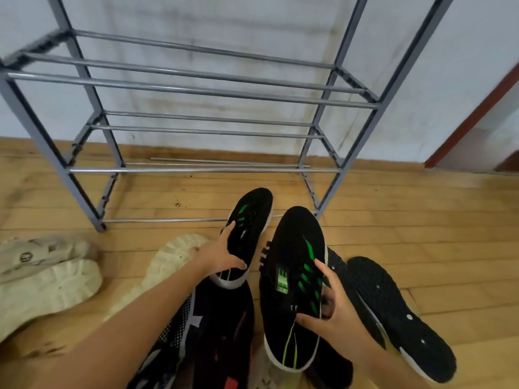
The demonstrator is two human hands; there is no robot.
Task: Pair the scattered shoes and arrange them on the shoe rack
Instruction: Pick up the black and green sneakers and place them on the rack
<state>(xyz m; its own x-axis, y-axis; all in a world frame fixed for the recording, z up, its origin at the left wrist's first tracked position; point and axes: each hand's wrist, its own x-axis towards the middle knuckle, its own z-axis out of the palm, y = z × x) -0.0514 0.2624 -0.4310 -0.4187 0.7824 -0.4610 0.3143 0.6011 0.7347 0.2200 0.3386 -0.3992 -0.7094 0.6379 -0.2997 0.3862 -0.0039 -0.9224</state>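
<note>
The left hand (pixel 222 255) held a black sneaker with green stripes (pixel 248 220) by its side; the thumb lay along the lower edge near the white sole and the other fingers were spread over the upper, so the hand was closed around the shoe. The right hand (pixel 330 307) held the matching black and green sneaker (pixel 292 276); its index finger was stretched out over the green stripes, the thumb pressed near the shoe opening, and the remaining fingers were hidden behind the shoe, so I could not tell how they were placed. Both sneakers were lifted above the wooden floor (pixel 407 214), toes pointing to the shoe rack (pixel 196 91), and they were near each other but apart.

The grey metal rack stood against the white wall (pixel 196 32); its bar shelves carried no shoes. A loose thin rod (pixel 224 161) lay on the floor under the rack, near the wall.

Right of the right hand, a black shoe (pixel 393 310) lay on its side with the dotted sole up. Under the left forearm there was a dark sneaker with a white dotted mesh panel (pixel 179 327). Two cream chunky-soled shoes (pixel 42 276) lay at the left on the floor, and another cream shoe (pixel 174 254) lay sole up, just behind the left hand.
</note>
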